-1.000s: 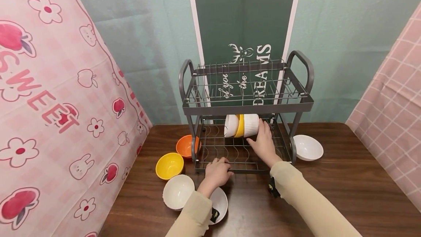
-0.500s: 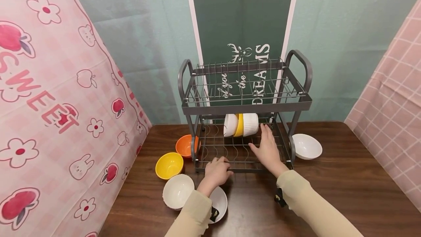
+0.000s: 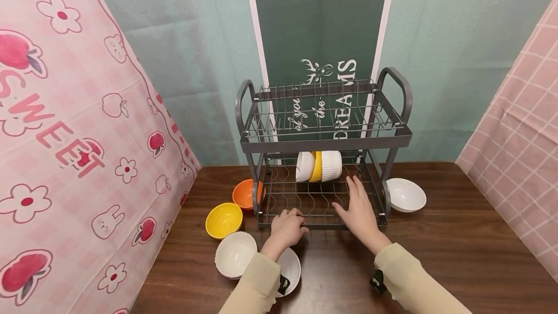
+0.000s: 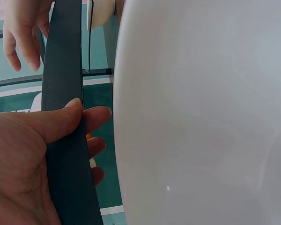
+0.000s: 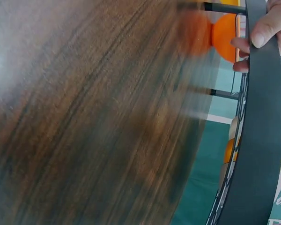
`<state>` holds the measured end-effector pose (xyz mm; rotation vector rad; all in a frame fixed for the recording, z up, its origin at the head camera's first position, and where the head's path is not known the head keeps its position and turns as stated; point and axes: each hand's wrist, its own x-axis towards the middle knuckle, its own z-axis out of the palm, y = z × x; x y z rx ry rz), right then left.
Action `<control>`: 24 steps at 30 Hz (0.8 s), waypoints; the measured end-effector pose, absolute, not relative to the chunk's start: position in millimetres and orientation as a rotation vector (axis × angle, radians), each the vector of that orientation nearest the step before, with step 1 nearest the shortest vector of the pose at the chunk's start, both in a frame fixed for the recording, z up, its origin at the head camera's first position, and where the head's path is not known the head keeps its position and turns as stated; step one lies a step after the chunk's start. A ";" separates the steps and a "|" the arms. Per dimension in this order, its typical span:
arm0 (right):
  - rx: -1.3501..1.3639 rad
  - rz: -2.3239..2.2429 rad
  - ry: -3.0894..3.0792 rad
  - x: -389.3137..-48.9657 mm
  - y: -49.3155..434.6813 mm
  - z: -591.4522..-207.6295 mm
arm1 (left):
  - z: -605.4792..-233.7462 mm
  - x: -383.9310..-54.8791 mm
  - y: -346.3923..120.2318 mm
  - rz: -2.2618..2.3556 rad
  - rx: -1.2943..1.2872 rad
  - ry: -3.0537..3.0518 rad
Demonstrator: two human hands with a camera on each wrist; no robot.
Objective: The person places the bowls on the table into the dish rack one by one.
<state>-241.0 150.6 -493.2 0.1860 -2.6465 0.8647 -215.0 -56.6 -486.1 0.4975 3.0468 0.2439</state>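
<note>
At the near side of the brown wood-grain table (image 3: 457,260), a white round bowl (image 3: 293,266) lies partly hidden under the left forearm. To its left, nearer the left edge of the table, stands an off-white round bowl (image 3: 237,255), opening upward. The left hand (image 3: 286,229) grips the flat lower front rail (image 3: 327,227) of the dark grey two-tier metal dish rack (image 3: 327,147), left of the rail's midpoint; the thumb bears on the outer face and the fingers curl behind. The right hand (image 3: 361,210) is open, fingers extended and thumb spread, over the right front portion of the lower tier. Along the left edge of the table, a yellow round bowl (image 3: 224,220) stands beyond the off-white one, followed by an orange round bowl (image 3: 245,194) beside the rack's left front corner. A white shallow bowl (image 3: 406,195) sits beside the rack's right side, toward the table's back edge. At the back of the lower tier, a smooth white bowl (image 3: 304,166), a yellow bowl (image 3: 317,168) and a ribbed white bowl (image 3: 332,165) rest on their sides in a row, left to right; the right fingertips are near the ribbed one, apart from it. Behind the table hangs a green curtain (image 3: 322,18) with white lettering.
</note>
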 end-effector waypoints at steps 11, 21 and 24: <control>0.210 0.903 -2.612 -218.8 154.0 -490.9 | -487.6 -215.4 -57.5 0.234 0.515 3.044; 0.155 0.941 -2.541 -206.4 156.0 -479.8 | -489.2 -217.3 -57.1 0.215 0.506 3.043; 0.149 0.944 -2.508 -202.7 159.0 -477.8 | -489.2 -216.7 -56.6 0.218 0.506 3.043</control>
